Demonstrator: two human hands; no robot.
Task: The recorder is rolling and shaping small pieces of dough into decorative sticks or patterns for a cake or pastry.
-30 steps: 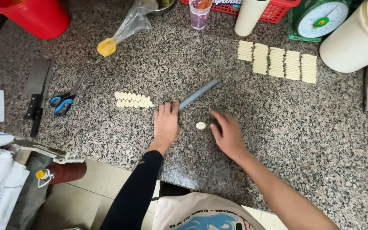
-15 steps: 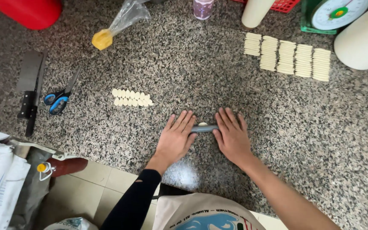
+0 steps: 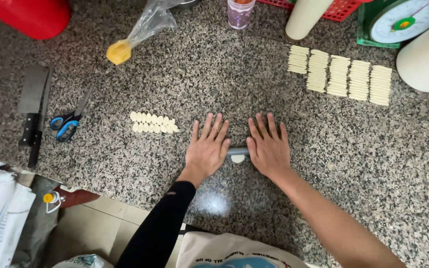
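head view: flat palms press grey rod (image 3: 238, 151) onto soft dough disc (image 3: 237, 159).

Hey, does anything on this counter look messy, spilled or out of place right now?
Nothing looks spilled or broken. Both hands, left hand and right hand, lie flat on a grey rolling pin over a dough piece. The cut pieces and the stacks sit in neat rows. Only the cleaver and scissors lie loosely.

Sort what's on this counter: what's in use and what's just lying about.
In use: left hand and right hand flat on the grey rolling pin, dough piece under it, small dough pieces, stacked wrappers.

Lying about: cleaver, blue scissors, scale, plastic bag, cup.
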